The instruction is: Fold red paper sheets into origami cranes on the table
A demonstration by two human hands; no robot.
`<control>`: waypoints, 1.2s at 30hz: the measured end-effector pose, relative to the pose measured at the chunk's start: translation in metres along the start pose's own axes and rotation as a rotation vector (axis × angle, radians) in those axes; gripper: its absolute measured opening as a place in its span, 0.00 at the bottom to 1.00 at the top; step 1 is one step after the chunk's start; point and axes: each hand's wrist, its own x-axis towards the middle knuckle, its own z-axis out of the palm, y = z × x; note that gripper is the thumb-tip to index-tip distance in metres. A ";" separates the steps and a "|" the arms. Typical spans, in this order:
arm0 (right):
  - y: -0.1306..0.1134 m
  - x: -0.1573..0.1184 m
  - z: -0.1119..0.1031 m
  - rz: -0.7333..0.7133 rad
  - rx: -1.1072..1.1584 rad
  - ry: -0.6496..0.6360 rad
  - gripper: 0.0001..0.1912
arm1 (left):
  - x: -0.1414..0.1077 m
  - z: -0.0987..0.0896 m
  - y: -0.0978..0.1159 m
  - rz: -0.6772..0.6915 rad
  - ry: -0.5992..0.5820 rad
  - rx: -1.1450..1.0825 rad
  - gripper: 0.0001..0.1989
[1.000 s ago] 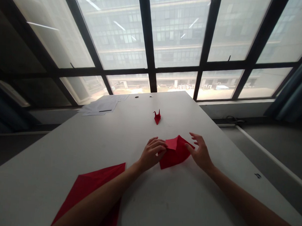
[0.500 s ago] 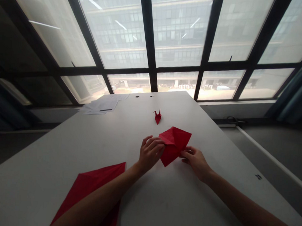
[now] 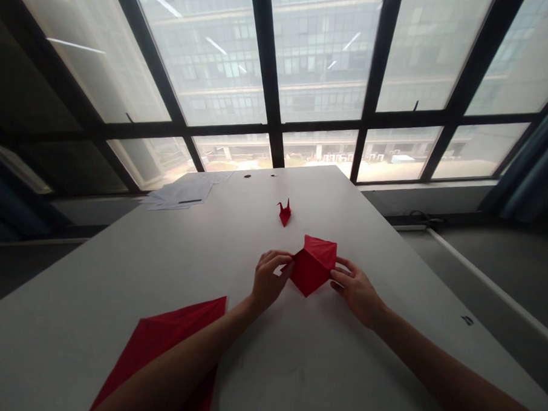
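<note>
A partly folded sheet of red paper (image 3: 311, 269) is held between both hands, just above the white table (image 3: 268, 344) or touching it; I cannot tell which. My left hand (image 3: 269, 277) pinches its left corner between thumb and fingers. On the opposite side, my right hand (image 3: 355, 292) grips the right edge with thumb and fingertips. The paper's upper part is bent into a raised flap, with a point toward me. Beyond it stands a small red origami crane (image 3: 284, 213).
Under my left forearm lies a larger red paper sheet (image 3: 159, 340). Loose white papers (image 3: 179, 192) with a dark pen (image 3: 190, 201) on them are at the far left. A small black clip-like item (image 3: 467, 320) sits near the right edge. Windows (image 3: 321, 56) rise behind the table.
The red paper has changed shape: its right corner has drawn in and the upper part now stands as a flap. My hands have shifted only slightly.
</note>
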 end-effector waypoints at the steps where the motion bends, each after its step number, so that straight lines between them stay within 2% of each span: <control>1: 0.000 0.000 0.001 -0.013 -0.019 -0.002 0.27 | 0.000 0.000 0.000 -0.024 -0.004 -0.045 0.04; 4: -0.003 -0.002 0.001 -0.140 -0.169 0.087 0.29 | 0.001 -0.001 0.003 -0.071 -0.002 -0.164 0.03; 7: -0.009 -0.005 0.001 -0.449 -0.465 0.163 0.25 | 0.001 -0.002 0.006 -0.078 0.001 -0.213 0.03; 10: -0.014 -0.011 0.004 -0.683 -0.756 0.028 0.14 | 0.000 -0.002 0.008 -0.063 -0.013 -0.247 0.03; 13: -0.015 -0.016 0.009 -0.723 -0.907 -0.064 0.11 | -0.002 -0.001 0.009 -0.051 -0.022 -0.300 0.04; 16: -0.011 -0.017 0.014 -0.720 -0.924 -0.077 0.13 | -0.003 -0.001 0.011 -0.060 -0.060 -0.368 0.03; 19: -0.008 -0.014 0.011 -0.703 -0.803 -0.038 0.12 | -0.004 0.000 0.015 -0.118 -0.132 -0.452 0.05; 22: -0.009 -0.010 0.003 -0.615 -0.641 -0.064 0.32 | -0.005 0.001 0.020 -0.244 -0.230 -0.604 0.08; 23: -0.011 -0.009 0.000 -0.551 -0.581 -0.112 0.38 | -0.006 0.002 0.021 -0.300 -0.261 -0.670 0.08; 25: -0.015 -0.008 -0.005 -0.373 -0.442 -0.253 0.43 | -0.007 0.003 0.023 -0.421 -0.308 -0.798 0.10; 27: -0.019 -0.009 -0.006 -0.190 -0.282 -0.373 0.39 | -0.008 0.003 0.023 -0.525 -0.350 -0.894 0.11; 29: -0.022 -0.010 -0.005 -0.088 -0.165 -0.415 0.35 | -0.009 0.002 0.021 -0.595 -0.387 -0.948 0.12; 32: -0.023 -0.011 -0.002 -0.065 -0.113 -0.408 0.28 | -0.008 0.001 0.018 -0.653 -0.391 -0.955 0.15; 36: -0.022 -0.009 -0.001 -0.075 -0.175 -0.340 0.17 | -0.005 0.003 0.014 -0.659 -0.360 -0.908 0.16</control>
